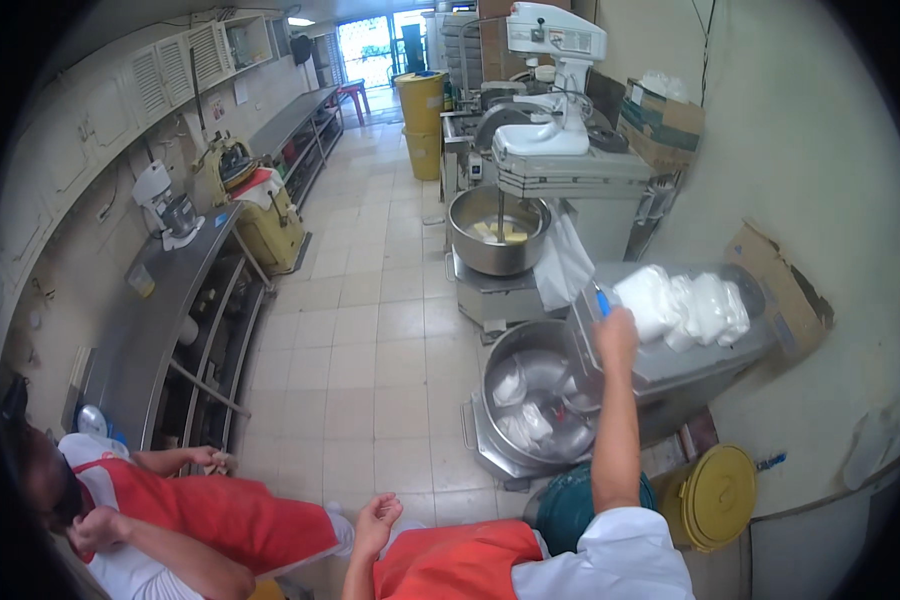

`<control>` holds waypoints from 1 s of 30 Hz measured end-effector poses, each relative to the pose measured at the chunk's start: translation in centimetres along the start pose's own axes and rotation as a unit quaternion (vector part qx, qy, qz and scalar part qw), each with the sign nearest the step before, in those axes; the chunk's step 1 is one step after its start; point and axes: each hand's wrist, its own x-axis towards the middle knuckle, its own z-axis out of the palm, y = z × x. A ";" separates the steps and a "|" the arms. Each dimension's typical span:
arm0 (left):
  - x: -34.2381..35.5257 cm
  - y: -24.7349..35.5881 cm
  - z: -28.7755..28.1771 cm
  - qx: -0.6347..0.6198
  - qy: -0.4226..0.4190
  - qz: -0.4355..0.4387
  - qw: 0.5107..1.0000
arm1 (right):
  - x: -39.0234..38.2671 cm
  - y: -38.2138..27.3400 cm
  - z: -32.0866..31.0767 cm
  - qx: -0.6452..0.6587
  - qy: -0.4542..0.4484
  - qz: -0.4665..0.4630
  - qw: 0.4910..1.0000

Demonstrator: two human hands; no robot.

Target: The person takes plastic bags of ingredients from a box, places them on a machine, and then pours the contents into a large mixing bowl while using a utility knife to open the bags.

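Observation:
My right hand (617, 332) reaches over the metal top of a large mixer (625, 375), its fingers wrapped round a slim tool with a blue handle (602, 301). What the tool's far end is, I cannot make out. Just right of it, several white plastic bags (682, 306) lie on that metal top. Below, the big steel bowl (488, 405) contains white bags or packets (526, 428). My left hand (377, 520) is low in front of my red apron (460, 565), fingers curled in, with nothing visible in them.
Beyond stands another mixer (545, 142), its bowl (500, 262) holding pale yellow blocks (502, 233). A green bin (560, 510) and a yellow lidded bin (722, 497) are near my right side. At left, another person in a red apron (210, 515) stands beside a steel counter (170, 310).

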 end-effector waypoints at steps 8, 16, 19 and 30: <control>22.6 2.9 -4.0 -0.005 -0.121 0.012 0.993 | 0.9 -4.7 1.3 -0.106 0.044 0.110 0.987; 42.0 17.5 -1.0 0.125 -0.266 0.165 0.941 | 1.3 -6.1 3.3 -0.071 0.060 0.215 0.972; 46.1 22.0 1.2 0.109 -0.324 0.167 0.925 | 1.7 -5.8 5.5 -0.106 0.082 0.241 0.961; 59.5 25.9 9.7 0.272 -0.484 0.119 0.823 | 6.3 -9.4 9.3 -0.063 0.270 0.305 0.911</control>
